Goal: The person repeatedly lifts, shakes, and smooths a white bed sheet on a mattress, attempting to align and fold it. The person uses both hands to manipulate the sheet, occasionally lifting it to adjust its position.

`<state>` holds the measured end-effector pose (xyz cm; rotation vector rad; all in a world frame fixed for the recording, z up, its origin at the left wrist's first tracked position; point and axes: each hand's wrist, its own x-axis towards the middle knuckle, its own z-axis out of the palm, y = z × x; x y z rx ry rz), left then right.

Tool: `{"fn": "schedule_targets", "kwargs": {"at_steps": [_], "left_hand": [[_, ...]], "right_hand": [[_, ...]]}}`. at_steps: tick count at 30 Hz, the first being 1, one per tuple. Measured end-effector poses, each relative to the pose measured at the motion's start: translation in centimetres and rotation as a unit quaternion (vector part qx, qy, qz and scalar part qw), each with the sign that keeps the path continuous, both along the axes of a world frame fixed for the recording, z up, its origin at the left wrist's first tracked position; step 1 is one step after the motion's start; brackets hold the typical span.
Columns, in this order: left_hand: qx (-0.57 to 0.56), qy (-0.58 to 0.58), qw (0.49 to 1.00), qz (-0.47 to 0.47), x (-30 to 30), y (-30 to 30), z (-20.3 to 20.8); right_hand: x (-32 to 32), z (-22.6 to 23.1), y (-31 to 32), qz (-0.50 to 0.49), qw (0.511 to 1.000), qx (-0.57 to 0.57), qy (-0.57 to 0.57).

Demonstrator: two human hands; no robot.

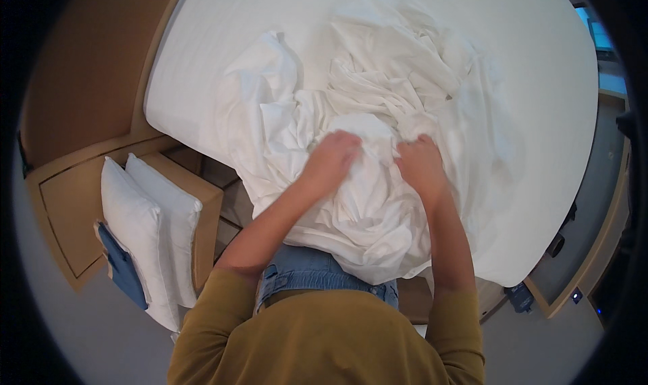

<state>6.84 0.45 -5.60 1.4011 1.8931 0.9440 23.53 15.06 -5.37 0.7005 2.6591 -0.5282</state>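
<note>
A large white bed sheet (378, 81) lies in a crumpled heap over the near half of the mattress (540, 115), and its near folds hang over the edge against my waist. My left hand (335, 157) is closed on the fabric in the middle of the heap, slightly blurred. A short way to its right, my right hand (421, 162) has its fingers curled into the same sheet. Loose cloth bunches up between the two hands. The fingertips of both are partly hidden in the folds.
On the left, two white pillows (135, 223) lean against a wooden bedside cabinet (185, 182), with a blue cloth (123, 267) beside them. A brown headboard (94, 61) rises beyond. A wood-edged unit (594, 250) stands on the right, and a dark blue item (520, 297) is by the mattress corner.
</note>
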Motion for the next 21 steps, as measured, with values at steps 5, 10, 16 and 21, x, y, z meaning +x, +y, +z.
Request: {"fn": "schedule_targets", "kwargs": {"at_steps": [5,10,16,21], "left_hand": [[-0.110,-0.007,0.993,0.045,-3.1,0.5,-5.2],[-0.125,-0.121,0.983,-0.064,-2.0,1.4,-7.8],[-0.135,-0.404,0.876,-0.226,2.8,1.0,-10.6],[-0.146,-0.395,0.848,-0.321,4.1,-2.5,-8.1]], "right_hand": [[4.9,6.0,-3.1,-0.065,0.997,-0.048,0.008],[9.0,12.0,-4.8,-0.076,0.994,-0.068,-0.025],[8.3,10.9,-4.1,-0.163,0.980,-0.053,-0.099],[5.1,8.2,-1.7,-0.283,0.940,-0.046,0.185]]}}
